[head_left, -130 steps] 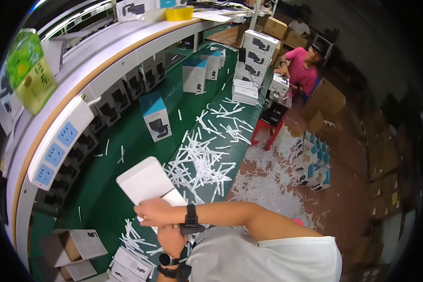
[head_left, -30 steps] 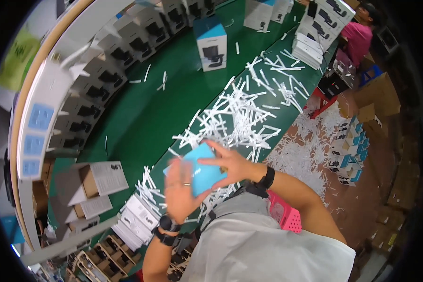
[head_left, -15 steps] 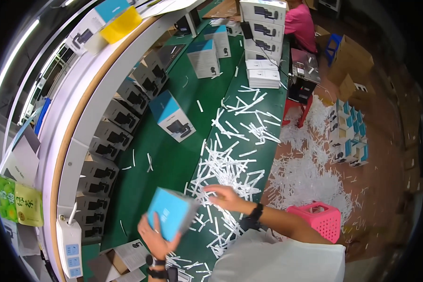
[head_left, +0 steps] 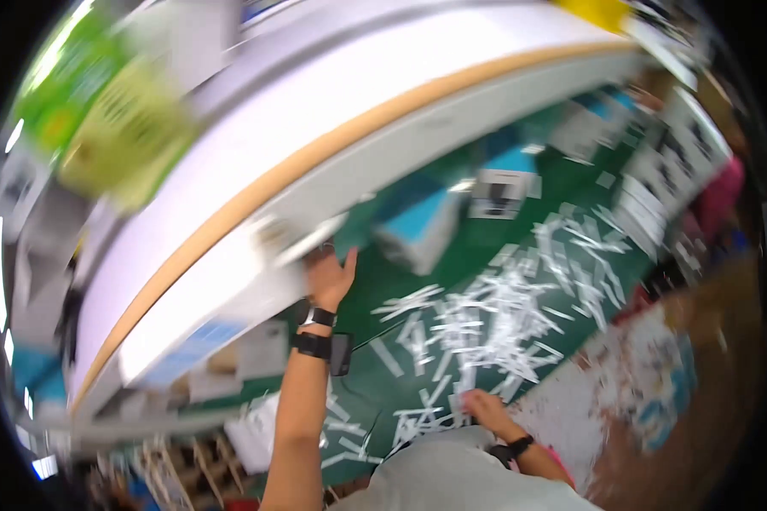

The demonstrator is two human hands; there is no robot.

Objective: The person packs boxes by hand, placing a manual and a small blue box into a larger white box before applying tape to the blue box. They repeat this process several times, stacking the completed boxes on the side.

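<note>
A small box with a light-blue top face and pale sides [head_left: 418, 223] is shown standing on the green work surface, just under the overhanging white shelf edge and slightly tilted; motion blur prevents its print from being made out. White paper strips [head_left: 494, 319] are seen scattered in a loose heap across the green surface, spread from beside the box toward the near edge.

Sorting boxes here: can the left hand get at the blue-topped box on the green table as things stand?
Probably yes: the left hand is open beside the blue-topped box, with only bare green table between them; blur hides details.
</note>
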